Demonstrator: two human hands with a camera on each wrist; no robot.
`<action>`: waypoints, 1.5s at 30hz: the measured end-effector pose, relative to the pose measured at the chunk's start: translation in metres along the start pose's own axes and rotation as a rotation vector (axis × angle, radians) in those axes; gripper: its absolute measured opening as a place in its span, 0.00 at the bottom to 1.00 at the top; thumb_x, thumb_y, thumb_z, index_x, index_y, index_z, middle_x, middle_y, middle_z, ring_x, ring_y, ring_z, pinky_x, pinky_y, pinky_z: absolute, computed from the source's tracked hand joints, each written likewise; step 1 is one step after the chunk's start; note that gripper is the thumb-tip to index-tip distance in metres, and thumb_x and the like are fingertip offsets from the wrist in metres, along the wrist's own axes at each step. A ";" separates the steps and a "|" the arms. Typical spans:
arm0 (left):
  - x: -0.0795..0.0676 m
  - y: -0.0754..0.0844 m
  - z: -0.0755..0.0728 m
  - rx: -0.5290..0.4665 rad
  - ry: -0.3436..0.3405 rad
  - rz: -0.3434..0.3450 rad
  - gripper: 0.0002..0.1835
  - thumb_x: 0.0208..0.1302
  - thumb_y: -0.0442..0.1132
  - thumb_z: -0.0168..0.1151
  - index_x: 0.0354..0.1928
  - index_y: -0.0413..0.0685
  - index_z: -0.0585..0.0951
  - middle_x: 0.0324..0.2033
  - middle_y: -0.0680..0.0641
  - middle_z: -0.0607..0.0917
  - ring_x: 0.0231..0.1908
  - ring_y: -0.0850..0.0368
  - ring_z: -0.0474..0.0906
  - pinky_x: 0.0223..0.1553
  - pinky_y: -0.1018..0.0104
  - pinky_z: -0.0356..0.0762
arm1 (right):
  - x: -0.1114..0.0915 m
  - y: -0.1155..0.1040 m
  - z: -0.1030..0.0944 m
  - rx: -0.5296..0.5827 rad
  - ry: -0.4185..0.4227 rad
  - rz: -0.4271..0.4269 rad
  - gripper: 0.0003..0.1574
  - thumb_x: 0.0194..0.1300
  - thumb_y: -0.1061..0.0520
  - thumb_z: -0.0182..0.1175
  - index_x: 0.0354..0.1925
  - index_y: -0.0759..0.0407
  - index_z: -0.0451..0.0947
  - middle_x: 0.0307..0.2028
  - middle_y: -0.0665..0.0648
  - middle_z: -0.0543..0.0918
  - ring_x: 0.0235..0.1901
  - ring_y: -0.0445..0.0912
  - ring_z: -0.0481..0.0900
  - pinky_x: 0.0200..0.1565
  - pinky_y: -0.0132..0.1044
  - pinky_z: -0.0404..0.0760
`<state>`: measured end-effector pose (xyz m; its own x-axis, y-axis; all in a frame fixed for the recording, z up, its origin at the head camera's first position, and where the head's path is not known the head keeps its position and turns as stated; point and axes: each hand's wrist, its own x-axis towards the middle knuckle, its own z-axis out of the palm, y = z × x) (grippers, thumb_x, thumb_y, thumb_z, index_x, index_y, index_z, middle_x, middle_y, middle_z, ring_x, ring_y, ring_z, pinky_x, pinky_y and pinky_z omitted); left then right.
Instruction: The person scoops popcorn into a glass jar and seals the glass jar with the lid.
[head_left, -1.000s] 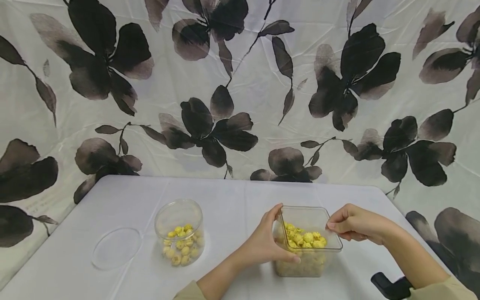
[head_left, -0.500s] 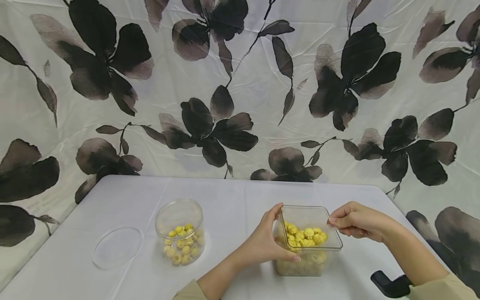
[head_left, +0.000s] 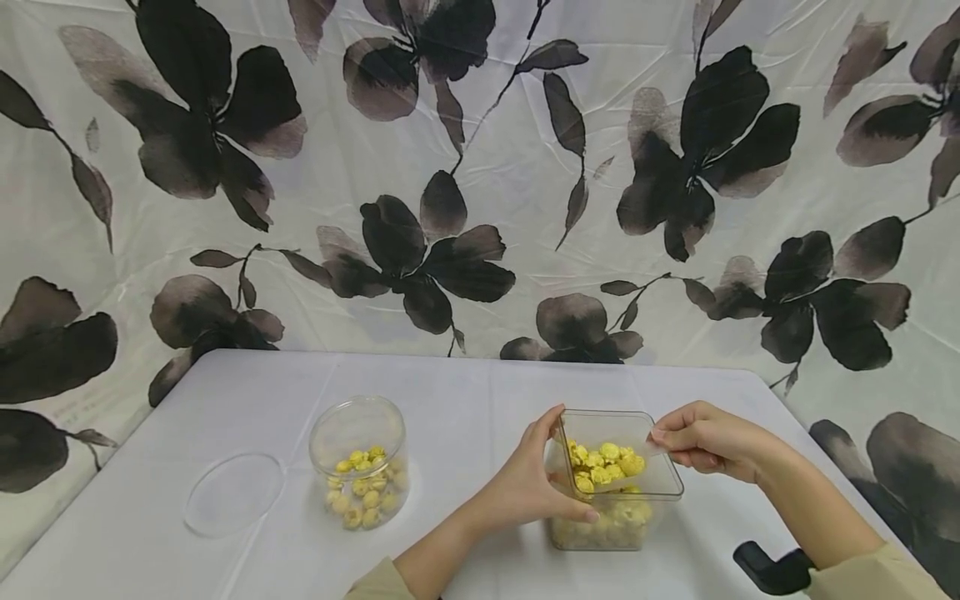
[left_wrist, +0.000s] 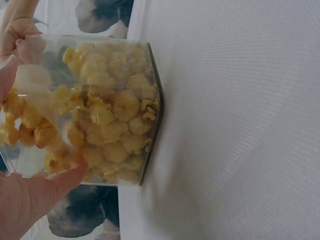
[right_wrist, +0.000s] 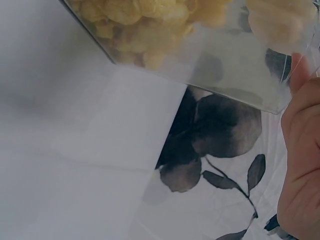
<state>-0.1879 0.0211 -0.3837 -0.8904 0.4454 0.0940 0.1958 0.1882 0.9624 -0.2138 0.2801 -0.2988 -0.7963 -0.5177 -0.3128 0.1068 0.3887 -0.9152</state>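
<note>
In the head view my left hand (head_left: 521, 487) grips the near left side of a clear square container (head_left: 663, 483), thumb in front and fingers behind. Yellow popcorn (head_left: 611, 462) fills its lower part. My right hand (head_left: 716, 442) is at the container's right rim, pinching the handle of what looks like a translucent scoop (left_wrist: 32, 77). Several popcorn pieces (left_wrist: 30, 122) lie raised on it inside the container, apart from the main heap, as the left wrist view shows. Much of the scoop is hard to make out through the clear wall.
A clear round jar (head_left: 358, 446), partly filled with popcorn, stands to the left on the white table (head_left: 442, 433). Farther left lies a clear round lid (head_left: 234, 494). Below my right forearm is a black object (head_left: 772, 571). A floral cloth (head_left: 480, 167) hangs behind.
My right hand has risen slightly, then shifted a little left. Popcorn on the scoop has come up above the heap. The left hand still holds the container in place.
</note>
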 end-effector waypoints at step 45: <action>0.000 -0.001 0.001 0.059 0.016 0.010 0.64 0.35 0.46 0.81 0.72 0.62 0.47 0.65 0.49 0.58 0.65 0.51 0.54 0.58 0.50 0.66 | -0.014 0.015 -0.017 0.102 -0.036 -0.064 0.14 0.70 0.61 0.48 0.34 0.56 0.81 0.18 0.46 0.71 0.13 0.33 0.57 0.15 0.27 0.49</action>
<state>-0.1875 0.0215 -0.3844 -0.8945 0.4339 0.1079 0.2280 0.2352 0.9448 -0.2112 0.3057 -0.3038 -0.7817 -0.5667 -0.2604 0.1181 0.2755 -0.9540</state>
